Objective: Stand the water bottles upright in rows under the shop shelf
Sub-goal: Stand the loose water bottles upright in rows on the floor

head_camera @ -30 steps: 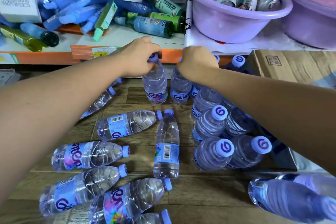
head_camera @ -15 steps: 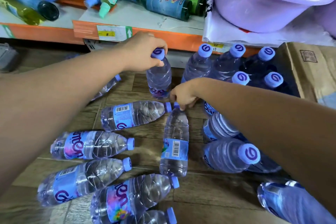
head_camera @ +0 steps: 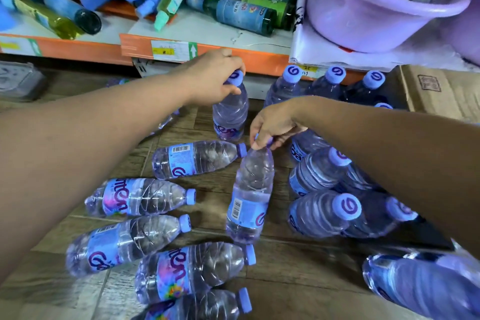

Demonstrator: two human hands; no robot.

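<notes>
Wooden floor (head_camera: 285, 275) under the orange shelf (head_camera: 85, 50) is carrying the bottles. Left hand (head_camera: 213, 78) is gripping an upright bottle (head_camera: 230, 114) by its cap, steadying it; right hand (head_camera: 275, 125) is pinching a lying bottle's (head_camera: 250, 195) cap, likely to stand it beside the standing rows (head_camera: 324, 80).
</notes>
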